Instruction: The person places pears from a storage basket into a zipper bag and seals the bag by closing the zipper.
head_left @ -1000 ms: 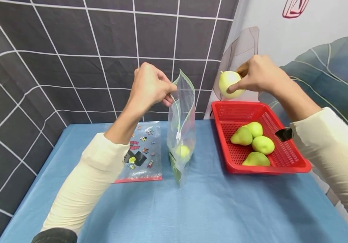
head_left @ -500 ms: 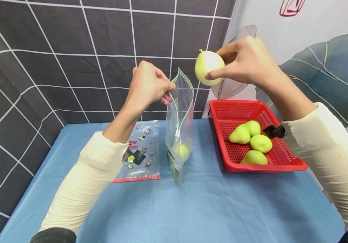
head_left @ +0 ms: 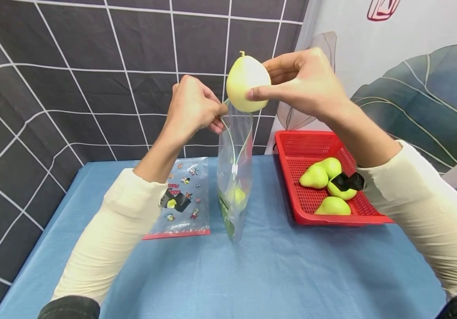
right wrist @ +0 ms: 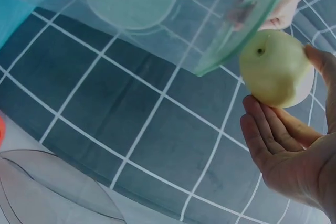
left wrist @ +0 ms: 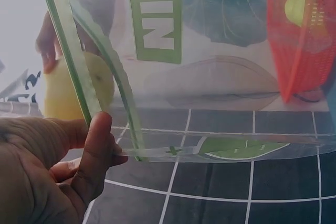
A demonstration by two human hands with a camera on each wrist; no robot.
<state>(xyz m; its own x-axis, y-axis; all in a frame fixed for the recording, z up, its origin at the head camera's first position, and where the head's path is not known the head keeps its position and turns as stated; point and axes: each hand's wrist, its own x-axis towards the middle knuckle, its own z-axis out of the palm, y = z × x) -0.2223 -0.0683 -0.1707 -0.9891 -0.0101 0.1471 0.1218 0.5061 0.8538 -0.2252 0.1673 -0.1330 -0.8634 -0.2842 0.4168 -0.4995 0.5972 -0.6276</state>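
A clear zip bag [head_left: 234, 150] with a green-edged mouth hangs upright, its lower end at the blue cloth. My left hand [head_left: 196, 106] pinches the bag's rim at the left side of the mouth; the left wrist view shows thumb and fingers on that edge [left wrist: 123, 153]. One pale green pear [head_left: 237, 197] lies low inside the bag. My right hand [head_left: 302, 82] holds a pale yellow-green pear [head_left: 248, 84] between thumb and fingers, stem up, at the top of the bag's mouth. In the right wrist view that pear [right wrist: 275, 69] appears beside the bag's rim.
A red plastic basket [head_left: 288, 177] with several green pears [head_left: 314, 176] stands on the right of the blue cloth [head_left: 252, 274]. Flat on the cloth at left lies another clear bag [head_left: 188, 195] with cartoon prints and a red edge. A dark tiled backdrop [head_left: 140, 40] rises behind.
My right hand has carried the pear leftward and up from above the basket to the bag's mouth. My left hand keeps its pinch on the rim, almost still.
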